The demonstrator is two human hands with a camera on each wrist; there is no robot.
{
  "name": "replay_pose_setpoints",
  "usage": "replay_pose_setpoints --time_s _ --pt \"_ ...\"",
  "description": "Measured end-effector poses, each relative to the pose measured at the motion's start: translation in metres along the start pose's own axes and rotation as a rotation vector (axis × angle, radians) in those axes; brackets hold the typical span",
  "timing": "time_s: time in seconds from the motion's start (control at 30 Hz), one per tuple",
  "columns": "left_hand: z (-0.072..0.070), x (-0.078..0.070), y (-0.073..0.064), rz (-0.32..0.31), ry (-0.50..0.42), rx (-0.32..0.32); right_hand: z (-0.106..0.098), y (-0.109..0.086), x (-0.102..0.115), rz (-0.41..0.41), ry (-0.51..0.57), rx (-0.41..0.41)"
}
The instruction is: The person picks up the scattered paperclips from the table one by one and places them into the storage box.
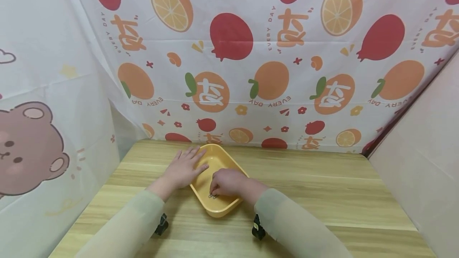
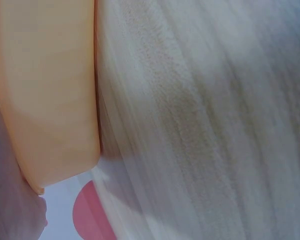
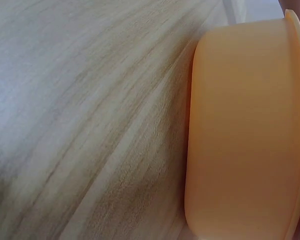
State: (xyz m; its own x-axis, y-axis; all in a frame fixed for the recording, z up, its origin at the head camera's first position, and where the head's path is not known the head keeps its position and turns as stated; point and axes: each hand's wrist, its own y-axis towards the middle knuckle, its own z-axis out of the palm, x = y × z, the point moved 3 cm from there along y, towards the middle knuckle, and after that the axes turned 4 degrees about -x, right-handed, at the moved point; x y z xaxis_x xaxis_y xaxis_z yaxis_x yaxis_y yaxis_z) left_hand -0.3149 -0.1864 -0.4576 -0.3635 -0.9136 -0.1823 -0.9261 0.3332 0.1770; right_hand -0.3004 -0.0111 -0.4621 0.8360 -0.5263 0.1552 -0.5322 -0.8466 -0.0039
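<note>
A yellow-orange plastic tray (image 1: pixel 229 155) with rounded corners sits at an angle on the wooden table. Over its left rim lies my left hand (image 1: pixel 184 167), fingers spread and straight, the thumb reaching inside. My right hand (image 1: pixel 227 181) is down in the tray's near half, with curled fingers pinching at small thin wire loops that look like paper clips (image 1: pixel 213 196). Parts of the loops show below the fingertips; the rest is hidden by the hand. Both wrist views mostly show the tray's outer wall (image 2: pixel 50 90), with an edge of the left hand (image 2: pixel 15 195) at lower left.
Wood-grain table (image 1: pixel 322 194) extends on both sides of the tray. A fruit-printed cloth (image 1: pixel 265 59) hangs behind it, a bear-printed cloth (image 1: pixel 28 146) on the left and a pale panel (image 1: pixel 423 146) on the right. Dark wrist devices (image 1: pixel 258 228) sit under both sleeves.
</note>
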Motion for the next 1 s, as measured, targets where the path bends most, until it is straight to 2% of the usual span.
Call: replay_pose_setpoints --time_s 0.23,0.5,0.77,1.0 --pt "0.002 0.001 0.001 -0.010 0.011 0.014 -0.001 -0.001 -0.004 0.018 0.059 -0.004" --pt "0.003 0.002 0.001 -0.010 -0.012 0.004 -0.004 -0.006 -0.008 0.017 0.057 -0.055" --pt "-0.001 0.000 -0.001 -0.007 -0.014 -0.010 -0.014 -0.013 -0.011 0.065 0.084 -0.065" --pt "-0.003 -0.003 -0.001 -0.005 -0.022 -0.013 -0.028 -0.027 -0.014 0.078 0.082 -0.114"
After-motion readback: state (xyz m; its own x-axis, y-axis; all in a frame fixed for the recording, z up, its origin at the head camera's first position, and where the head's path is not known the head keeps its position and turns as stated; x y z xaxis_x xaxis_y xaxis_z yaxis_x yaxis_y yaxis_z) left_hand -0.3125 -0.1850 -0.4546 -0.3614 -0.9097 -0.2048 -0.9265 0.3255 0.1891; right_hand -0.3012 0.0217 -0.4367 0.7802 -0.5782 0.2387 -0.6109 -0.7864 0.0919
